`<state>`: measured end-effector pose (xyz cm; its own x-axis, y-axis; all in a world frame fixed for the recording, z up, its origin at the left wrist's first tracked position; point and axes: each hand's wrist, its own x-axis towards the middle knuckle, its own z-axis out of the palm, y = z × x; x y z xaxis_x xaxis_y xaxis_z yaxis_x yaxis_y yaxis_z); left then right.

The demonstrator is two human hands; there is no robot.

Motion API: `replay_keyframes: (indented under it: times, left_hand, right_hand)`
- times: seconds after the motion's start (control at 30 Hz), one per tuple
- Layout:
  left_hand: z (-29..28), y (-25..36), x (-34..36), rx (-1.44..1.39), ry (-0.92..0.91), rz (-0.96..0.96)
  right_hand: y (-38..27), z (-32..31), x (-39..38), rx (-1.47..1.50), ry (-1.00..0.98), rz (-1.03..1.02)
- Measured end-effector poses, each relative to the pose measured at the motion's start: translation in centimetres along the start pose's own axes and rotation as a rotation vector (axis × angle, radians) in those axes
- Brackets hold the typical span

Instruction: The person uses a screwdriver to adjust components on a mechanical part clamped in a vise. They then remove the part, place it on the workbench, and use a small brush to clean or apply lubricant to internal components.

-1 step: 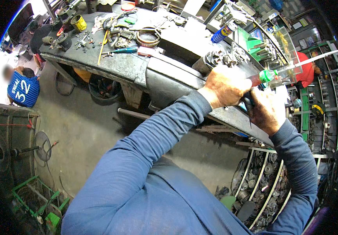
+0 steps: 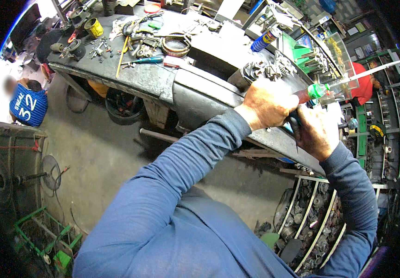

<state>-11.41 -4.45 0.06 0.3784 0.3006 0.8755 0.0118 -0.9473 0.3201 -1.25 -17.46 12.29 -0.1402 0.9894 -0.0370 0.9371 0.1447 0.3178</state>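
Note:
My left hand (image 2: pixel 268 103) is closed in a fist above the front edge of the bench, and its fingers hide whatever is in it. Against it, my right hand (image 2: pixel 319 132) is curled round something dark that shows only in part between the two hands. A reddish bottle with a green cap (image 2: pixel 319 91) sticks out just beyond my knuckles; whether a hand touches it I cannot tell. On the far side of my right hand, a bluish-clear piece with a dark shaft (image 2: pixel 351 123) shows, its link to the hand hidden.
The workbench (image 2: pixel 116 76) carries a blue spray can (image 2: pixel 265 39), a can of metal parts (image 2: pixel 242 78), a teal-handled screwdriver (image 2: pixel 149 60), a metal ring (image 2: pixel 176 45) and a yellow can (image 2: pixel 94 28). Below right stands a rack of dark parts (image 2: pixel 308 208). Two people are farther off.

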Motion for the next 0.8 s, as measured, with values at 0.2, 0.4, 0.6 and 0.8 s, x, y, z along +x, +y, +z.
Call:
replay_keyframes:
  times: [0.2, 0.4, 0.6, 0.8]
  left_hand:
    - [0.0, -0.7, 0.8, 0.056, -0.038, 0.004]
    - [-0.8, -1.2, -0.3, 0.035, -0.004, 0.102]
    - [-1.7, -0.8, -0.1, 0.007, -0.003, 0.098]
    - [-0.6, -0.5, -0.2, 0.009, -0.024, 0.049]
  right_hand:
    - [1.9, 1.2, 0.8, 0.022, 0.112, -0.061]
    - [-3.8, 0.9, -0.3, 0.009, 0.152, 0.198]
    - [-4.5, 0.0, -0.3, 0.014, 0.166, 0.190]
    - [-1.1, 0.3, 0.0, 0.075, 0.030, 0.049]
